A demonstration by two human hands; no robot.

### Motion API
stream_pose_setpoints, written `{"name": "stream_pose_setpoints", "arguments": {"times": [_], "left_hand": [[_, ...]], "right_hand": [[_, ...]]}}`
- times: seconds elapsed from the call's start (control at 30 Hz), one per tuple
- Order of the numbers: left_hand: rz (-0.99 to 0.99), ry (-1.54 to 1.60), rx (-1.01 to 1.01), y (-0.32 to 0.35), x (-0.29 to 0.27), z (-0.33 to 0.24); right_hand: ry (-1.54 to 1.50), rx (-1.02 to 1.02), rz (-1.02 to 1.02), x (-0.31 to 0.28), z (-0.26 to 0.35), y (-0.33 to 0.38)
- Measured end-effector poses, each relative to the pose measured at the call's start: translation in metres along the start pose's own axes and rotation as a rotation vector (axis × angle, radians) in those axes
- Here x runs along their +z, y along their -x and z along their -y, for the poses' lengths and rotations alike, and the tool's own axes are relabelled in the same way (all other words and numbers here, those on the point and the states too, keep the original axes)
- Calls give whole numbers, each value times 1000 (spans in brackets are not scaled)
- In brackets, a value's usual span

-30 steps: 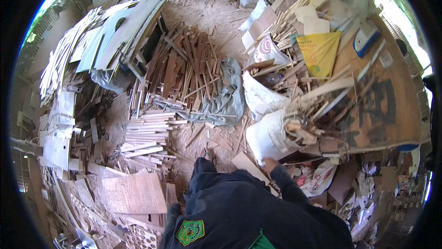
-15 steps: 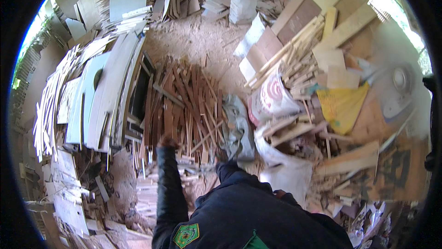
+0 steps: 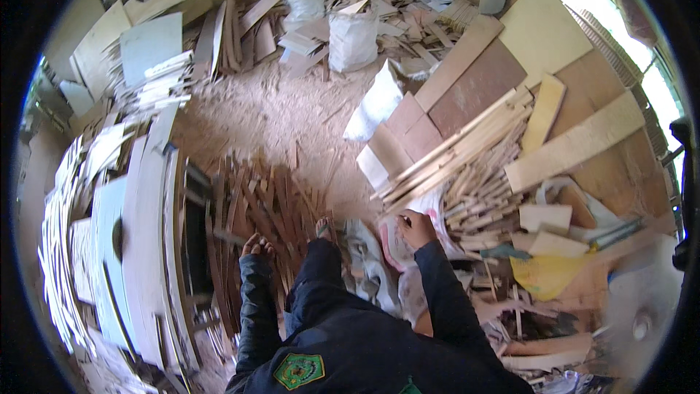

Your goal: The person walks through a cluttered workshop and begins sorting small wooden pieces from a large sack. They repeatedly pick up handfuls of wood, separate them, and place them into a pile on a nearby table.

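Note:
My left hand [image 3: 257,245] hangs over the left side of the heap of brown wood strips [image 3: 271,208]. Its fingers are loosely bent and a little apart, with nothing seen in them. My right hand [image 3: 415,229] is curled into a loose fist above a white and red sack [image 3: 397,247], and nothing shows in its grip. Whether it touches the sack I cannot tell. Between my arms, a foot [image 3: 324,228] stands at the heap's right edge, beside a crumpled grey sack [image 3: 364,254].
To the left stands a cabinet-like stack of long boards [image 3: 142,226]. Pale wood strips [image 3: 467,153] and a loose plank [image 3: 576,145] lean at the right. A filled white sack [image 3: 353,40] sits beyond the dusty floor [image 3: 255,106]. A yellow bag [image 3: 547,274] lies right.
The view has shifted forward and to the right. My right hand has risen into sight over the sack. My left hand remains over the brown strips, and a foot now shows.

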State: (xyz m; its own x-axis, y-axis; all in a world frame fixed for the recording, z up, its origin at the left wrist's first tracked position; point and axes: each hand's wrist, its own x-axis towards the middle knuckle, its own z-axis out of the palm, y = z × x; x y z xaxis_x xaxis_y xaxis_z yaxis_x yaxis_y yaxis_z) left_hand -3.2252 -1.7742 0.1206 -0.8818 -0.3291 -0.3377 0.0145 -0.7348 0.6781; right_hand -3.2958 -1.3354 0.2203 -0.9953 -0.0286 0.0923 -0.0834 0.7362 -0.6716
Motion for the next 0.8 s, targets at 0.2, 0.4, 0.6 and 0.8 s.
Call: {"name": "stream_pose_setpoints", "arguments": {"times": [0.2, 0.4, 0.6, 0.8], "left_hand": [[117, -166, -275, -287, 65, 62], [503, -682, -95, -412, 279, 78], [759, -535, -354, -523, 419, 73], [814, -1169, -214, -683, 398, 95]], "right_hand": [[203, 457, 23, 59, -168, -73], [302, 623, 375, 112, -217, 19], [107, 1061, 628, 148, -195, -93], [172, 963, 598, 178, -250, -398]]}}
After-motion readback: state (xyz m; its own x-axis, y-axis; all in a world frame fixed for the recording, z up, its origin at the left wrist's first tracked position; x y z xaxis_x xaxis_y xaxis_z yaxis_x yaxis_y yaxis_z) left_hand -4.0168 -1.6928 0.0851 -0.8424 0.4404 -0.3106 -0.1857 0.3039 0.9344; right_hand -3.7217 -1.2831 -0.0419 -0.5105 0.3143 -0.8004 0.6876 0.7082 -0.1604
